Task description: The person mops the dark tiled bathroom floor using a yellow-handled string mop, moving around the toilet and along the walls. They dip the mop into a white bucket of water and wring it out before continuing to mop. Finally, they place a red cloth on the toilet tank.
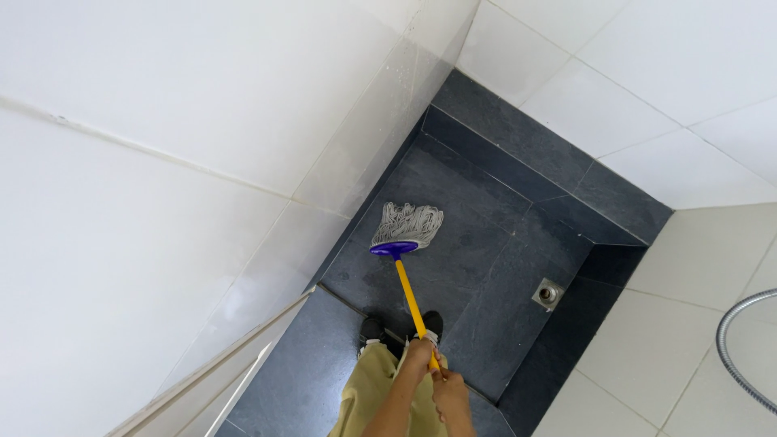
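A mop with a yellow handle [409, 295], a blue collar [394, 249] and grey-white strings [409, 221] rests on the dark slate shower floor [477, 267], near the left wall. Both hands grip the lower end of the handle. My left hand [418, 356] is the higher one on the handle and my right hand [447, 390] sits just below it. The person's khaki trousers and dark shoes [371, 330] show beneath the hands, at the step of the shower floor.
White tiled walls [162, 202] close in on the left, back and right. A square metal drain [548, 294] sits in the floor to the right. A metal shower hose [732, 348] curves at the right edge. A pale door frame edge [218, 364] runs at lower left.
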